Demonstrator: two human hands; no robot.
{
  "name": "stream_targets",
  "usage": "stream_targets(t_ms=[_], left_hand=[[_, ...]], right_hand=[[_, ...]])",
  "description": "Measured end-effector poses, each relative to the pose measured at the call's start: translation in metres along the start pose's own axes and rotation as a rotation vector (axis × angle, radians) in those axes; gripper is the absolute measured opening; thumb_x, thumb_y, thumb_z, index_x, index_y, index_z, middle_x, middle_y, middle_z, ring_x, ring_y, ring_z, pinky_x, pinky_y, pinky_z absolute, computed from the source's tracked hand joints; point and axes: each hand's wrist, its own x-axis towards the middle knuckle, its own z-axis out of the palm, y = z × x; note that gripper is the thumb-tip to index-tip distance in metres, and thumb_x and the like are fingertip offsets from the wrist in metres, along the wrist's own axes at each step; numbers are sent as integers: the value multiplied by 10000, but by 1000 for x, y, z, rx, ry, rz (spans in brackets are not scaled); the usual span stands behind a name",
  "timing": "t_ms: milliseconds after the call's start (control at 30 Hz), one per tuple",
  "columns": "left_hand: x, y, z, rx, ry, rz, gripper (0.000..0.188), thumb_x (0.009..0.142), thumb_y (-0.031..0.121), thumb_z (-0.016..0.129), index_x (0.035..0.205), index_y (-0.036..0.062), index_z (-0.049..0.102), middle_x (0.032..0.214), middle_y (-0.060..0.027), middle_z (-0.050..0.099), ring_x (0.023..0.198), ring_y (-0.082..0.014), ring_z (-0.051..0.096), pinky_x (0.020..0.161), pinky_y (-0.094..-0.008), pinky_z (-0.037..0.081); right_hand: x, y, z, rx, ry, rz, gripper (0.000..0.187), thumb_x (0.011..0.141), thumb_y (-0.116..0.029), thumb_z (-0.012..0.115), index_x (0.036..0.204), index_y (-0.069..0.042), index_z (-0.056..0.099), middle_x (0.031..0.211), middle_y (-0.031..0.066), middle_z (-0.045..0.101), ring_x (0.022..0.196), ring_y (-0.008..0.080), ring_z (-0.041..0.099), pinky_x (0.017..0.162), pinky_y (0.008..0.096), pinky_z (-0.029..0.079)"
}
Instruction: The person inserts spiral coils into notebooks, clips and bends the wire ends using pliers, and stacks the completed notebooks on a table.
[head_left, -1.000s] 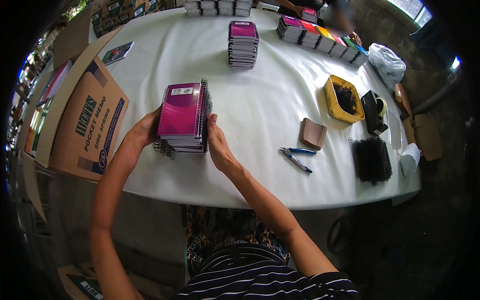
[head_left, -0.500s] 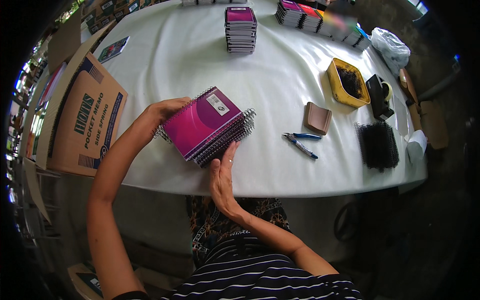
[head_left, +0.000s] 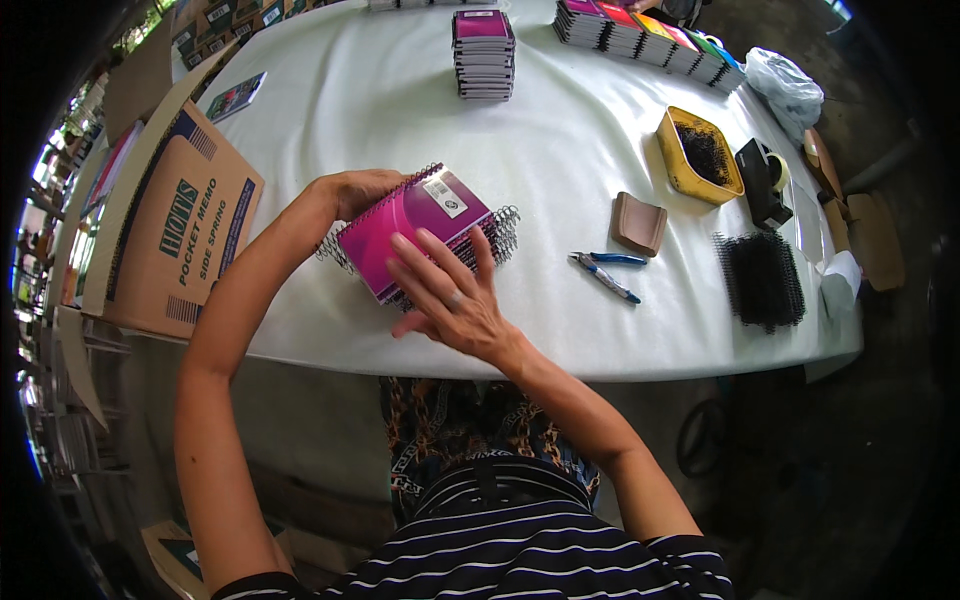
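A stack of purple spiral notebooks [head_left: 400, 226] sits at an angle on the white-covered table in front of me. Black coils stick out along its sides. My left hand [head_left: 362, 190] is closed against the stack's far left side, its fingertips hidden behind it. Over the top cover, toward its near right edge, my right hand [head_left: 455, 300] is spread with fingers apart; it holds nothing, and whether it touches the cover is hard to tell. Blue-handled cutting pliers [head_left: 608, 275] lie to the right, beside a small brown block-like object [head_left: 638, 224].
A large cardboard box [head_left: 185, 220] stands at the left. Farther back are a notebook stack [head_left: 484, 55] and a row of coloured notebooks [head_left: 640, 40]. To the right are a yellow tin of black coils [head_left: 700, 155], a tape dispenser [head_left: 764, 185], a black coil bundle [head_left: 760, 280] and a plastic bag [head_left: 785, 90].
My right hand has moved from the stack's near side up over the top cover, and its fingers have spread. My left hand stays at the far left side.
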Motion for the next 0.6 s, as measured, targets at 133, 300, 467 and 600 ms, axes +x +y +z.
stream_targets(t_ms=[133,300,467,600], left_hand=[[4,-6,-10,94,-155,87,434,931,277,618,1268,7,569,1179,-100,663,1007,-156,645,868,-312,546],[-23,12,5,232,287,173,560,971,384,551,1370,-5,490,1337,-117,566,1168,-159,547,1020,-336,434],[-62,-4,71,383,1350,929,619,1042,423,327,1485,-9,307,1533,-170,319,1423,-246,282,1171,-370,201],[-60,-62,124,545,1526,1151,568,1048,285,326,1516,-18,215,1602,-161,179,1499,-306,22,1202,-421,55]], right_hand=[[8,11,14,-38,-78,34,664,887,-546,513,1345,-66,525,1416,92,502,1345,228,440,1160,576,145],[16,23,-13,-58,-4,156,598,929,-506,497,1344,-76,531,1372,108,539,1264,235,522,1154,543,190],[46,115,-62,471,-307,802,760,980,-612,285,1315,17,549,1315,212,576,1280,334,508,1150,480,257],[72,123,-58,630,-685,940,1088,852,-834,174,1347,83,488,1393,238,495,1361,358,414,1163,481,248]])
